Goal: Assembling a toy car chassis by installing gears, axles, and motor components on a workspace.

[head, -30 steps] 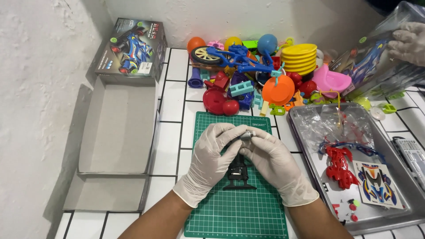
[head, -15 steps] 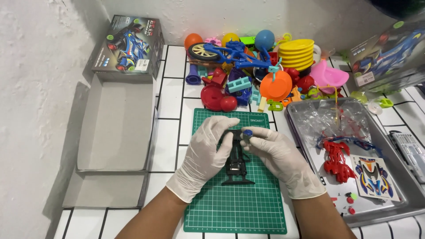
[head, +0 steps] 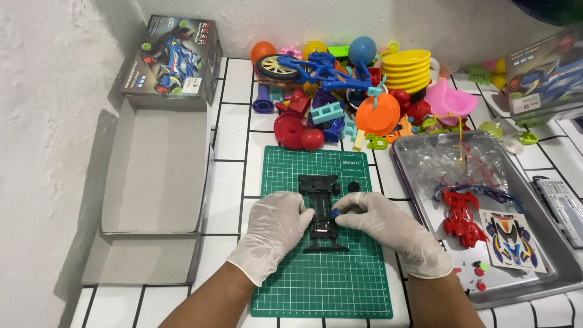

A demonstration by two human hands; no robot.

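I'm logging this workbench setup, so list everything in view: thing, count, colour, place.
cutting mat: one, green, centre of the white tiled counter
toy car chassis: one, black, on the mat
loose wheel: one, black, on the mat right of the chassis
metal tray: one, silver, right of the mat
red parts frame: one, in the tray
sticker sheet: one, multicoloured, in the tray
open cardboard box: one, grey inside, left of the mat
toy pile: many, mixed colours, behind the mat
left hand: white glove, touching the chassis
right hand: white glove, fingers pinching a small blue part at the chassis
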